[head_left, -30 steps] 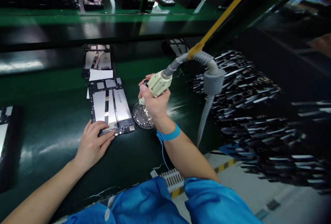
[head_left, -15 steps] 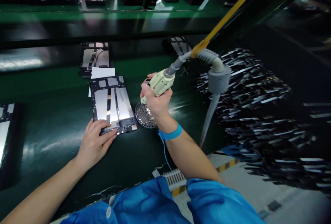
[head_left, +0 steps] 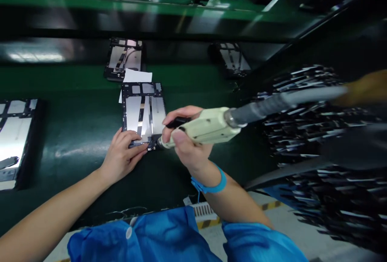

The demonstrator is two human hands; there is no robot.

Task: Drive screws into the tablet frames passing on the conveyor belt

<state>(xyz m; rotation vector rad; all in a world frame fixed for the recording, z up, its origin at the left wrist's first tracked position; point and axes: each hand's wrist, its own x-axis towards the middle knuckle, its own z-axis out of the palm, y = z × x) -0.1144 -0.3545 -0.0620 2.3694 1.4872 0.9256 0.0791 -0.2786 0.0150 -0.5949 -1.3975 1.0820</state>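
A dark tablet frame with silver plates (head_left: 143, 111) lies on the green belt (head_left: 75, 133) in front of me. My left hand (head_left: 123, 157) presses flat on its near left corner, fingers spread. My right hand (head_left: 186, 143) is wrapped round a cream electric screwdriver (head_left: 208, 127), tilted low, with its tip at the frame's near right corner. A grey hose (head_left: 284, 100) runs from the tool off to the right. A blue wrist strap (head_left: 213, 183) sits on my right wrist.
A white paper (head_left: 136, 75) and a second frame (head_left: 123, 58) lie behind the first. Other frames rest at far left (head_left: 13, 133) and at centre back (head_left: 231, 58). Blurred racks of parts (head_left: 317, 133) fill the right. Another person's hands show at the far top.
My right hand brought the screwdriver down from over the round screw dish to the frame's near right corner. The dish is now hidden. My view shifted left and closer.
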